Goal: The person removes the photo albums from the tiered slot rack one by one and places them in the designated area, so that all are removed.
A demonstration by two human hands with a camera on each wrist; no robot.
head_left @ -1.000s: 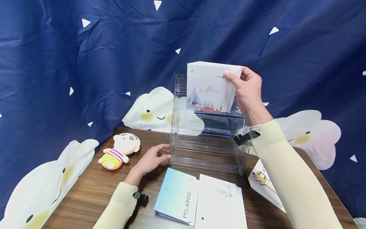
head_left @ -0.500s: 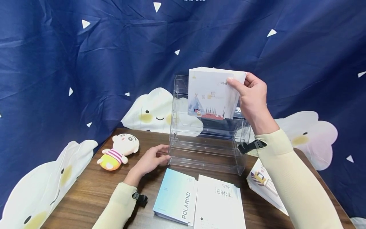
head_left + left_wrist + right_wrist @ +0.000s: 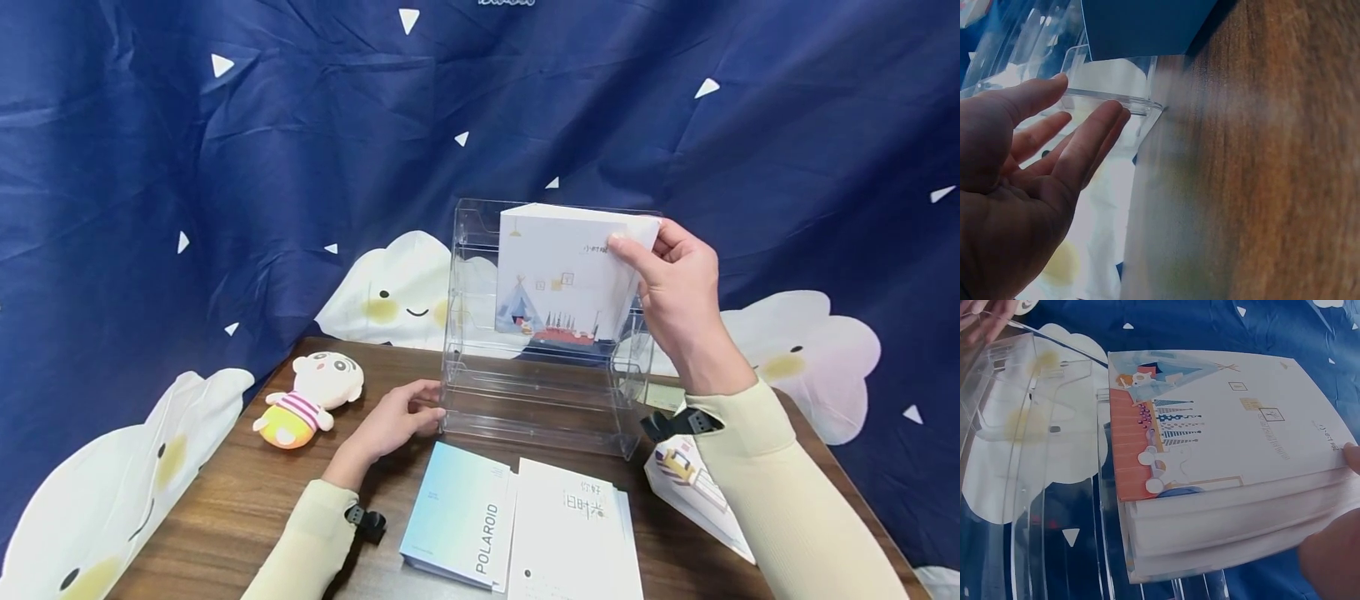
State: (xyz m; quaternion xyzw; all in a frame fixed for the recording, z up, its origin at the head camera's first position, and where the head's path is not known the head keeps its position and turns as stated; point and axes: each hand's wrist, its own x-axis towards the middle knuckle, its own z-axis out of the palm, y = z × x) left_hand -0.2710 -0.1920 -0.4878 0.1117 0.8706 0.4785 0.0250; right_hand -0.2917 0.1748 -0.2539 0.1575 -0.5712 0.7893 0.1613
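My right hand (image 3: 681, 292) grips a thick white photo album (image 3: 555, 275) by its right edge, thumb on the front cover. A blue tent and small pictures are printed on that cover. The album (image 3: 1222, 425) stands upright at the upper tiers of a clear acrylic display rack (image 3: 536, 432); whether it touches a shelf I cannot tell. My left hand (image 3: 401, 417) is at the rack's lower left side, its fingertips at the edge. In the left wrist view the left hand (image 3: 1035, 156) has its fingers extended, fairly straight, beside the rack's clear corner (image 3: 1144, 105).
In front of the rack lie a blue POLAROID album (image 3: 459, 517) and a white album (image 3: 573, 533) on the wooden table (image 3: 217, 508). Another illustrated album (image 3: 693, 492) lies to the right, partly behind my forearm. A plush doll (image 3: 307, 400) lies at left; a blue curtain (image 3: 300, 125) hangs behind.
My right hand has lowered the album and shifted it slightly right, so it now hangs lower in front of the rack's upper tiers. My left hand has stayed at the rack's side.
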